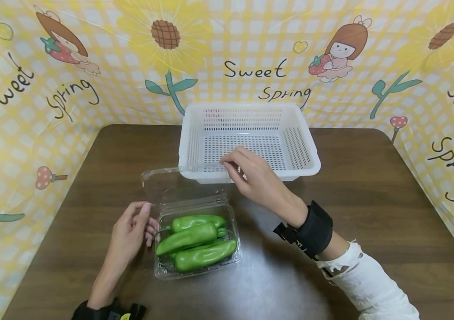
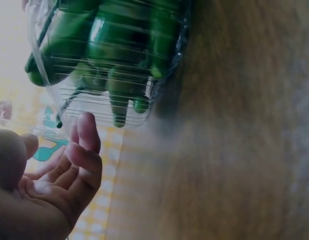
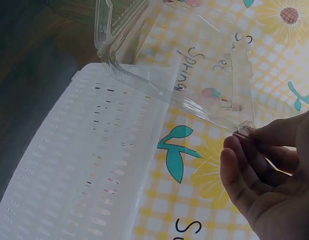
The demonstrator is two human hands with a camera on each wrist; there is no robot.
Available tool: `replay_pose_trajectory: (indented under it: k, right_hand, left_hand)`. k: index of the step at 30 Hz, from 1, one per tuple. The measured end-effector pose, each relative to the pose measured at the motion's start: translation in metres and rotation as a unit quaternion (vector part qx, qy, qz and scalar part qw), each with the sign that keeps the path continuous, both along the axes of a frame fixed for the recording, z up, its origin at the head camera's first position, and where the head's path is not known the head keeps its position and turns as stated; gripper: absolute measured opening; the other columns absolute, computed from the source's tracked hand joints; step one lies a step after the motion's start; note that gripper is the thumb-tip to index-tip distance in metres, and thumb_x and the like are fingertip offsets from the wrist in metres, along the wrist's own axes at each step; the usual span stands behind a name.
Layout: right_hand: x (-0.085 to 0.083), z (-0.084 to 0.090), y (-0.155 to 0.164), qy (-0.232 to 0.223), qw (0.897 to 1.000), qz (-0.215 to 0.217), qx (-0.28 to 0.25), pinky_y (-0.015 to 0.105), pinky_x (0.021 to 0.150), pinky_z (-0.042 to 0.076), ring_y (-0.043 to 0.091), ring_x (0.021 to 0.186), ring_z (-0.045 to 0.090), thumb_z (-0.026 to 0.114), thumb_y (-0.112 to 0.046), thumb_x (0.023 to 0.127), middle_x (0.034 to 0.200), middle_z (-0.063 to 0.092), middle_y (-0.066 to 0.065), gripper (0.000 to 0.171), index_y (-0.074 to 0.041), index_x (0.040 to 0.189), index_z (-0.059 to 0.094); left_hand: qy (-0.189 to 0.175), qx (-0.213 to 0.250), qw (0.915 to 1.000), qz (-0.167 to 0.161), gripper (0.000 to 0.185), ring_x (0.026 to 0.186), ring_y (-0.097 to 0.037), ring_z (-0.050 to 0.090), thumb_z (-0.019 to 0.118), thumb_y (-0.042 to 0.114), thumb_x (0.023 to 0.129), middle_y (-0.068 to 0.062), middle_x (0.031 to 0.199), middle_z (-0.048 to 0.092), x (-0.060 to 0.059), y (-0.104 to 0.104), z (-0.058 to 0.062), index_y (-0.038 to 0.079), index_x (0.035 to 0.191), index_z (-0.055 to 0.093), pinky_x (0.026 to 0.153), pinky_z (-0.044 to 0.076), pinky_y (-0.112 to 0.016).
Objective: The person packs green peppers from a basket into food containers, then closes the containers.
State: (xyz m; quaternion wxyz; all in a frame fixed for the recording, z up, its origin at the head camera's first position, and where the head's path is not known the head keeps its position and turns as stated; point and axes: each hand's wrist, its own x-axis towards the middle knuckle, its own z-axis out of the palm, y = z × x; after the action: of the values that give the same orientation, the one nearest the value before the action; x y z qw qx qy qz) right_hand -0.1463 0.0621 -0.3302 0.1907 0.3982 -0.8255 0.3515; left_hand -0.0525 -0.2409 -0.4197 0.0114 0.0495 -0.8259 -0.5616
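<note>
A clear plastic clamshell box [image 1: 199, 274] sits on the table with its hinged lid [image 1: 187, 186] raised at the back. Several long green peppers [image 1: 189, 239] lie in the box. My right hand [image 1: 252, 175] pinches the lid's upper right corner between thumb and fingers; the right wrist view shows this grip on the clear lid edge [image 3: 209, 120]. At the box's left side is my left hand [image 1: 133, 229], its fingers loosely bent and close to the wall. In the left wrist view, fingertips [image 2: 88, 122] come right up to the box end, with nothing gripped.
Behind the box stands a white perforated plastic basket [image 1: 311, 166], its front rim overlapped by the lid and right hand in the head view. A patterned yellow-checked cloth [image 1: 251, 40] rises around the back and sides of the brown wooden table [image 1: 363, 186].
</note>
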Motion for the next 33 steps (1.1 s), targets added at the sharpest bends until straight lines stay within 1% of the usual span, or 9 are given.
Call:
replay_pose_trajectory:
  k: [5, 10, 16, 19, 23, 25, 27, 31, 33]
  right_hand:
    - [0.006, -0.001, 0.005, 0.0, 1.0, 0.003, 0.0, 0.025, 0.066, 0.055, 0.01, 0.082, 0.06, 0.057, -0.009, 0.1, 0.096, 0.066, 0.004, 0.011, -0.005, 0.103, 0.066]
    - [0.011, -0.001, 0.006, 0.001, 1.0, 0.014, 0.003, 0.019, 0.066, 0.052, 0.008, 0.081, 0.059, 0.055, -0.009, 0.1, 0.094, 0.065, 0.001, 0.01, -0.007, 0.099, 0.064]
    - [0.018, 0.0, 0.009, -0.024, 0.999, 0.026, -0.003, 0.019, 0.07, 0.053, 0.008, 0.082, 0.058, 0.054, -0.012, 0.101, 0.092, 0.063, 0.0, 0.01, -0.009, 0.095, 0.062]
    - [0.021, -0.001, 0.011, -0.038, 0.999, 0.03, -0.008, 0.022, 0.07, 0.053, 0.008, 0.082, 0.057, 0.054, -0.013, 0.102, 0.091, 0.063, -0.001, 0.011, -0.01, 0.095, 0.063]
    - [0.026, -0.003, 0.013, -0.057, 0.997, 0.043, -0.02, 0.026, 0.068, 0.051, 0.008, 0.08, 0.054, 0.054, -0.014, 0.102, 0.089, 0.061, -0.003, 0.012, -0.011, 0.094, 0.063]
    - [0.028, -0.003, 0.014, -0.066, 0.996, 0.05, -0.025, 0.025, 0.067, 0.049, 0.007, 0.079, 0.053, 0.054, -0.014, 0.102, 0.087, 0.059, -0.004, 0.012, -0.012, 0.094, 0.063]
    - [0.031, -0.004, 0.015, -0.077, 0.995, 0.057, -0.03, 0.024, 0.067, 0.048, 0.007, 0.079, 0.052, 0.055, -0.015, 0.102, 0.087, 0.059, -0.005, 0.012, -0.013, 0.093, 0.063]
    - [0.036, -0.006, 0.017, -0.098, 0.992, 0.065, -0.035, 0.024, 0.066, 0.047, 0.007, 0.078, 0.051, 0.055, -0.013, 0.102, 0.087, 0.059, -0.005, 0.012, -0.013, 0.093, 0.064]
    - [0.039, -0.007, 0.019, -0.107, 0.992, 0.064, -0.033, 0.023, 0.066, 0.048, 0.006, 0.078, 0.052, 0.055, -0.013, 0.102, 0.087, 0.06, -0.005, 0.012, -0.013, 0.094, 0.064]
  left_hand:
    - [-0.005, -0.007, 1.0, -0.003, 0.041, 0.055, -0.016, 0.063, 0.04, 0.038, 0.107, -0.011, 0.076, 0.069, 0.0, 0.001, 0.002, 0.003, 0.126, 0.051, 0.045, 0.054, -0.033]
    - [-0.009, -0.009, 0.9999, -0.002, 0.044, 0.054, -0.018, 0.062, 0.036, 0.041, 0.107, -0.013, 0.077, 0.068, 0.0, 0.003, 0.005, 0.004, 0.126, 0.05, 0.045, 0.054, -0.034]
    - [-0.018, -0.001, 0.9998, -0.001, 0.048, 0.054, -0.019, 0.063, 0.032, 0.044, 0.107, -0.015, 0.078, 0.066, 0.001, 0.005, 0.009, 0.003, 0.127, 0.049, 0.045, 0.055, -0.036]
    - [-0.034, 0.002, 0.9994, -0.004, 0.053, 0.054, -0.021, 0.064, 0.027, 0.047, 0.107, -0.015, 0.079, 0.066, 0.001, 0.006, 0.011, 0.003, 0.129, 0.046, 0.045, 0.055, -0.037]
    - [-0.066, -0.006, 0.9976, -0.023, 0.063, 0.052, -0.024, 0.062, 0.012, 0.053, 0.106, -0.015, 0.082, 0.063, -0.001, 0.006, 0.016, 0.004, 0.133, 0.041, 0.044, 0.054, -0.039]
    - [-0.082, -0.012, 0.996, -0.033, 0.066, 0.051, -0.025, 0.061, 0.005, 0.054, 0.105, -0.016, 0.084, 0.062, 0.0, 0.007, 0.018, 0.005, 0.135, 0.038, 0.043, 0.053, -0.04]
    - [-0.103, -0.019, 0.9939, -0.035, 0.069, 0.051, -0.025, 0.06, 0.001, 0.056, 0.104, -0.016, 0.087, 0.062, 0.001, 0.007, 0.02, 0.007, 0.138, 0.036, 0.043, 0.053, -0.041]
    - [-0.142, -0.025, 0.9889, -0.036, 0.074, 0.051, -0.025, 0.06, -0.003, 0.058, 0.102, -0.016, 0.09, 0.063, 0.007, 0.006, 0.025, 0.009, 0.151, 0.021, 0.045, 0.053, -0.042]
    - [-0.157, -0.022, 0.9864, -0.042, 0.074, 0.052, -0.025, 0.061, -0.003, 0.059, 0.101, -0.016, 0.092, 0.063, 0.01, 0.006, 0.028, 0.008, 0.152, 0.013, 0.046, 0.054, -0.042]
